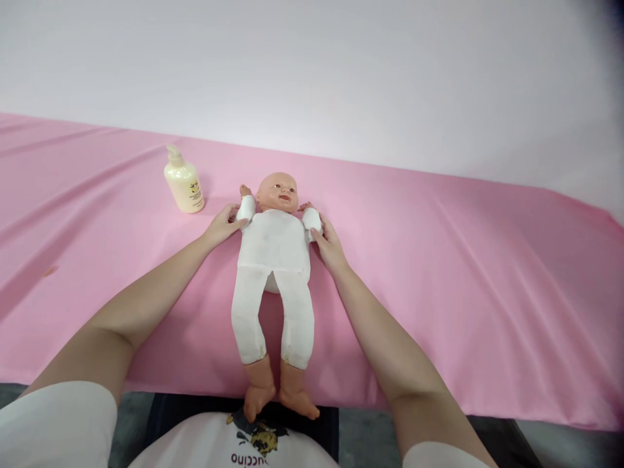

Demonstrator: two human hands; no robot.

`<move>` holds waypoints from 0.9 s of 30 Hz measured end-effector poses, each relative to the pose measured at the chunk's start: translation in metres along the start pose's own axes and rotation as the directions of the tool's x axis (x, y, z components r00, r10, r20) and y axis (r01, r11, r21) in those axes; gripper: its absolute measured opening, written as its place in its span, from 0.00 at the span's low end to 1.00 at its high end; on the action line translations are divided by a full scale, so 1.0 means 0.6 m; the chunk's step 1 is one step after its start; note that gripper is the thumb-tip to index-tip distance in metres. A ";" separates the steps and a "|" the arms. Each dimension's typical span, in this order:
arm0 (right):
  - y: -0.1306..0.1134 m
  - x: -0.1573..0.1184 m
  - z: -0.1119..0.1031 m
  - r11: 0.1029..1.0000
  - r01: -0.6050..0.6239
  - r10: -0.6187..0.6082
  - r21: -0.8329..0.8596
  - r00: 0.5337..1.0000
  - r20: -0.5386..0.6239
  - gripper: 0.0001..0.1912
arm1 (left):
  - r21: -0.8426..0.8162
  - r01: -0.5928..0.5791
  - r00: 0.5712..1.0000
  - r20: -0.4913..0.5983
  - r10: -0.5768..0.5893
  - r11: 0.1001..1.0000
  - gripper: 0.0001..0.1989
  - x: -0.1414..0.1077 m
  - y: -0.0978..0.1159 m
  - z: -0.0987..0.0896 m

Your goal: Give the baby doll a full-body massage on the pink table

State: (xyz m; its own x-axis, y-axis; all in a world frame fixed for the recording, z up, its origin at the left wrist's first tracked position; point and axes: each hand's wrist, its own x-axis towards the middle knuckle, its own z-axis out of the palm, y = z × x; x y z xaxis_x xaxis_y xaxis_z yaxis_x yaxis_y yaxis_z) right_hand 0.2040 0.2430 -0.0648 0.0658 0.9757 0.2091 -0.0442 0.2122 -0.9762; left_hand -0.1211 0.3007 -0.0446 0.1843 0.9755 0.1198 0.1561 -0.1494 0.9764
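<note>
A baby doll (275,240) in white cloth lies on its back on the pink cloth, its head away from me and its bare feet at the near edge. My left hand (225,224) grips the doll's arm on the left, thumb in front near the elbow, the other fingers partly hidden behind it. On the other side, my right hand (330,246) is closed round the doll's other arm, with the thumb at the elbow. Both doll arms are bent, and their small hands point up beside the head.
A cream pump bottle (184,185) stands to the left of the doll's head. The pink cloth (414,260) covers the table and has folds on both sides. Behind the table rises a white wall (312,78). The table's front edge is close to my body.
</note>
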 end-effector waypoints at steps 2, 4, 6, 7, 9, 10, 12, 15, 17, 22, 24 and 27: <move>0.000 -0.001 0.001 0.997 -0.016 0.017 0.070 1.000 -0.021 0.43 | -0.152 0.010 1.000 0.026 -0.006 0.988 0.32 0.004 -0.001 0.000; -0.004 -0.001 0.003 0.990 -0.023 0.027 0.140 0.999 -0.022 0.49 | -0.278 0.023 0.999 0.039 -0.013 0.960 0.34 0.005 0.003 0.000; -0.009 -0.002 0.004 0.983 -0.017 0.023 0.185 0.999 -0.030 0.51 | -0.361 0.035 0.998 0.057 -0.016 0.932 0.34 0.003 0.010 0.001; -0.011 -0.001 0.003 0.979 -0.014 0.021 0.201 0.999 -0.031 0.50 | -0.390 0.039 0.998 0.067 -0.014 0.920 0.34 0.002 0.014 0.002; -0.013 0.000 0.002 0.973 -0.019 0.026 0.232 0.999 -0.027 0.42 | -0.432 0.038 0.997 0.078 -0.004 0.901 0.32 -0.001 0.020 0.002; -0.013 0.000 0.001 0.969 -0.028 0.035 0.245 0.999 -0.024 0.37 | -0.448 0.038 0.997 0.082 -0.001 0.893 0.31 -0.003 0.022 0.003; -0.011 -0.001 0.000 0.964 -0.048 0.056 0.263 0.998 -0.021 0.24 | -0.463 0.049 0.996 0.094 -0.006 0.885 0.25 -0.005 0.022 0.003; -0.009 -0.003 0.000 0.969 -0.070 0.077 0.238 0.997 -0.021 0.14 | -0.448 0.064 0.993 0.121 -0.010 0.892 0.13 -0.008 0.017 0.003; -0.008 -0.005 0.000 0.978 -0.074 0.080 0.195 0.997 -0.023 0.14 | -0.405 0.067 0.991 0.131 -0.014 0.912 0.11 -0.010 0.016 0.003; -0.004 -0.006 0.001 0.993 -0.059 0.063 0.103 0.998 -0.030 0.15 | -0.321 0.072 0.993 0.117 -0.035 0.944 0.12 -0.013 0.022 0.005; -0.003 -0.005 0.000 0.994 -0.060 0.064 0.089 0.997 -0.039 0.15 | -0.306 0.064 0.992 0.121 -0.028 0.950 0.13 -0.012 0.022 0.004; -0.001 -0.003 0.001 0.991 -0.074 0.079 0.111 0.996 -0.044 0.15 | -0.321 0.052 0.992 0.129 -0.011 0.946 0.16 -0.008 0.015 0.003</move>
State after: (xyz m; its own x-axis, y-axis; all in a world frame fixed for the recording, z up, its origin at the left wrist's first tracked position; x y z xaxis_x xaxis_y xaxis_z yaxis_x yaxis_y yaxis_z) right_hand 0.2035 0.2409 -0.0647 0.1055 0.9861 0.1284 -0.1591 0.1442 -0.9767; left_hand -0.1189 0.2942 -0.0364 0.3065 0.9481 0.0850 -0.1543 -0.0386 0.9873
